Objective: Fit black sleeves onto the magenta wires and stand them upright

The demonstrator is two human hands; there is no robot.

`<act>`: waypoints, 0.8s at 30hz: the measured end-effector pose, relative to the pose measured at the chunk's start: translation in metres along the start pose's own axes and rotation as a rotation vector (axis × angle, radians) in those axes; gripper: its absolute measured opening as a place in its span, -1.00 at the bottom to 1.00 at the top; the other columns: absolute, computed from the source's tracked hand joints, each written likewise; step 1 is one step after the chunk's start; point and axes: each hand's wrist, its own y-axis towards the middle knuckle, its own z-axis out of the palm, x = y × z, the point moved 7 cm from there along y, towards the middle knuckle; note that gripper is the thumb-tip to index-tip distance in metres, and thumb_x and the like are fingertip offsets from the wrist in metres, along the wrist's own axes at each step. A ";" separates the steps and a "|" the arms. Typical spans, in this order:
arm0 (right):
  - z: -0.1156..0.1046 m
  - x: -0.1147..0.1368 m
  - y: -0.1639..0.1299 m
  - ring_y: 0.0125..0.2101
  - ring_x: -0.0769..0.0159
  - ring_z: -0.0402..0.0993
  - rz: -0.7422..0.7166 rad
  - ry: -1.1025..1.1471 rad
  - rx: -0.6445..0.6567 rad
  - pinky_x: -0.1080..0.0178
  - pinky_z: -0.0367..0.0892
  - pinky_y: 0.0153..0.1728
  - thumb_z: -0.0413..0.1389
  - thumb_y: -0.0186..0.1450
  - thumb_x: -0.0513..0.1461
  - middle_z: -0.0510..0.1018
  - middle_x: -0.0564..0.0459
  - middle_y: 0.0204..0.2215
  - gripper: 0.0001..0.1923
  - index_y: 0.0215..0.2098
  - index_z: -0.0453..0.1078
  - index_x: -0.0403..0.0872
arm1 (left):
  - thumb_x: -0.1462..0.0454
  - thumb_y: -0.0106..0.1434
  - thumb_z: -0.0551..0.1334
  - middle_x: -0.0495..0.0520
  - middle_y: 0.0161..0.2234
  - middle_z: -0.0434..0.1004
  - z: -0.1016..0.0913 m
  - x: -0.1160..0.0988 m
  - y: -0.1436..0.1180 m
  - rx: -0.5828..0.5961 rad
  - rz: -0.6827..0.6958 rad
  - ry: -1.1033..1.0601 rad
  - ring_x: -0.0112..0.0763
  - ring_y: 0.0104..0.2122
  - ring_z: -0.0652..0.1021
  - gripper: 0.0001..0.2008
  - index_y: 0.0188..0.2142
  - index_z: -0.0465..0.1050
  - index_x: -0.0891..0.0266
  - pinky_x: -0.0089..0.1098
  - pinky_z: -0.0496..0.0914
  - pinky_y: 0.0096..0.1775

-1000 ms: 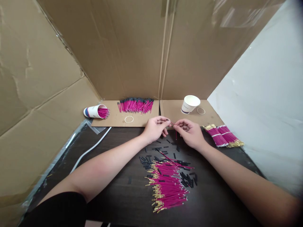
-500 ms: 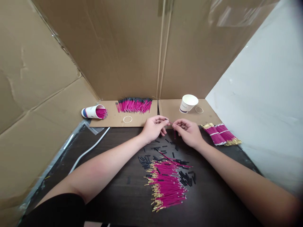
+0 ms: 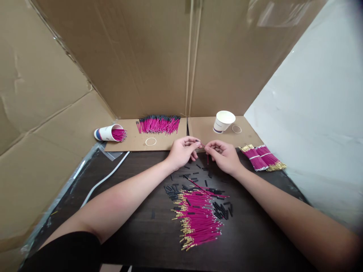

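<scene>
While both forearms reach in from the near edge of the desk (image 3: 133, 226), the left hand (image 3: 181, 152) and right hand (image 3: 225, 156) meet close together just short of the far edge. Head view only.

Right hand: thumb and forefinger pinched narrow on a single pink wire (image 3: 207, 158), whose free end hangs down below the fingers. Left hand: fingertips pinched at the wire's upper end; they seem to hold a small black piece, too small to tell for certain.

Loose pink wires (image 3: 198, 221) with gold tips lie in a heap on the desk, centre, nearer the person than the hands. Short black sleeves (image 3: 195, 177) are scattered between the heap and the hands and along both sides of the heap.

Cardboard strip (image 3: 136, 142) lines the far edge. On it, left to right: tipped paper cup (image 3: 105, 133) with pink wires inside, row of black-capped wires (image 3: 159, 124), rubber band (image 3: 150, 141), upright paper cup (image 3: 223, 121), second band (image 3: 236, 129).

Two banded wire bundles (image 3: 262, 158) lie at the far right corner. White cable (image 3: 104, 180) runs along the left edge.
</scene>
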 end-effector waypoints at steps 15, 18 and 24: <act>0.000 0.002 0.000 -0.56 0.32 0.36 0.009 0.000 0.012 0.22 0.32 -0.48 0.40 0.36 0.14 0.62 -0.02 -0.46 -0.55 -0.25 0.63 -0.07 | 0.37 0.48 0.38 0.16 -0.20 0.74 0.002 -0.001 0.001 0.000 0.011 -0.008 -0.51 -0.59 0.58 -0.90 -0.05 0.56 0.38 -0.46 0.49 -0.59; 0.000 0.001 0.000 -0.57 0.32 0.35 0.031 0.001 0.014 0.23 0.31 -0.50 0.40 0.34 0.17 0.62 -0.03 -0.46 -0.52 -0.25 0.63 -0.08 | 0.37 0.49 0.39 0.16 -0.20 0.74 0.001 0.000 0.001 0.002 0.011 -0.008 -0.51 -0.59 0.58 -0.90 -0.05 0.56 0.38 -0.46 0.49 -0.59; 0.000 0.000 -0.001 -0.57 0.32 0.36 0.065 0.006 0.013 0.23 0.30 -0.52 0.42 0.31 0.15 0.62 -0.03 -0.44 -0.53 -0.25 0.62 -0.09 | 0.34 0.48 0.41 0.17 -0.17 0.75 0.001 0.002 0.002 0.003 0.004 -0.005 -0.53 -0.59 0.58 -0.87 -0.03 0.56 0.37 -0.47 0.49 -0.57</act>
